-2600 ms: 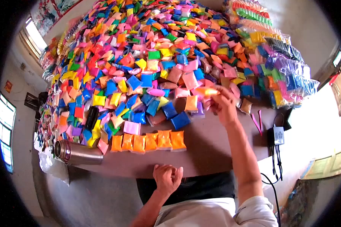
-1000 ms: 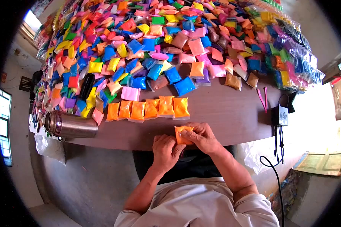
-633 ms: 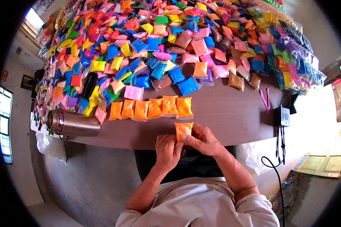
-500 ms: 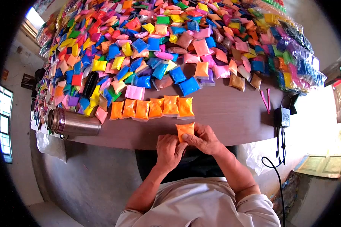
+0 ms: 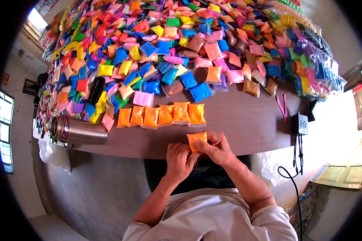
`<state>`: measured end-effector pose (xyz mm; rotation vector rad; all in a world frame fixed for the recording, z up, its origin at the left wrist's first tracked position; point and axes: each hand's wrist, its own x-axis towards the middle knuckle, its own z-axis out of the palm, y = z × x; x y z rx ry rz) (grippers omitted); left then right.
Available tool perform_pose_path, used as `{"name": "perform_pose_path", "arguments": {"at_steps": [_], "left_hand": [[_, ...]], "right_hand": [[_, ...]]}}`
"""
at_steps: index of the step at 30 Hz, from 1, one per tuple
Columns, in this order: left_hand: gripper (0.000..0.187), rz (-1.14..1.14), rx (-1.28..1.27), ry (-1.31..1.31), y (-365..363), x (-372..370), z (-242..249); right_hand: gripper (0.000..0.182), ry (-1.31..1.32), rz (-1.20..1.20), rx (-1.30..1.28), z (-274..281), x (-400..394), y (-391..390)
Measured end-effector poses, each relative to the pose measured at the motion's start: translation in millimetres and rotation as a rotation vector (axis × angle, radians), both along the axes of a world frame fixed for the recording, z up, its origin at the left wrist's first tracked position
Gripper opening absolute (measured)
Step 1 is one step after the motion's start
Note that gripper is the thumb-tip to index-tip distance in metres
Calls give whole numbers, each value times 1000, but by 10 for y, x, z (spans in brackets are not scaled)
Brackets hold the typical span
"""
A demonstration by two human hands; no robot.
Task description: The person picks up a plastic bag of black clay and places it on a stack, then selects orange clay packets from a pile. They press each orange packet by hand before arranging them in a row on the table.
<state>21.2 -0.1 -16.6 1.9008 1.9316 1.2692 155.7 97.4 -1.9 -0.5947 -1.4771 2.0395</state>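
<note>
Over the table's near edge, a small orange packet (image 5: 192, 138) is held between my two hands. My right hand (image 5: 217, 149) pinches it, thumb pressed flat on its front and fingers behind. My left hand (image 5: 179, 160) is closed at the packet's lower left side, its thumb reaching the bottom edge; its fingertips are partly hidden. Beyond my hands, several like orange packets (image 5: 165, 115) lie side by side in a row on the brown table (image 5: 237, 120). They look soft and filled, with clear plastic edges.
A large heap of multicoloured packets (image 5: 181, 52) covers the table's far side. At the left lies a steel flask (image 5: 82, 131), with a black object (image 5: 95, 90) behind it. Two pink strips (image 5: 282, 107) and a small grey box with black cables (image 5: 300, 123) are at the right.
My right thumb has shifted slightly on the packet, and the packet tilts a little differently. The row and the heap look the same.
</note>
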Motion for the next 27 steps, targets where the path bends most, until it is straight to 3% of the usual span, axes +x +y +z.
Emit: {"name": "perform_pose_path", "arguments": {"at_steps": [14,20,27], "left_hand": [[33,17,12,9,1,2,10],[34,4,27,55,9,11,46],[33,31,13,-28,18,3,42]], "right_hand": [[28,-91,56,-30,-31,-22,38],[27,-22,-32,17,-30,-18,4],[30,-52,69,-6,86,45,45]]}}
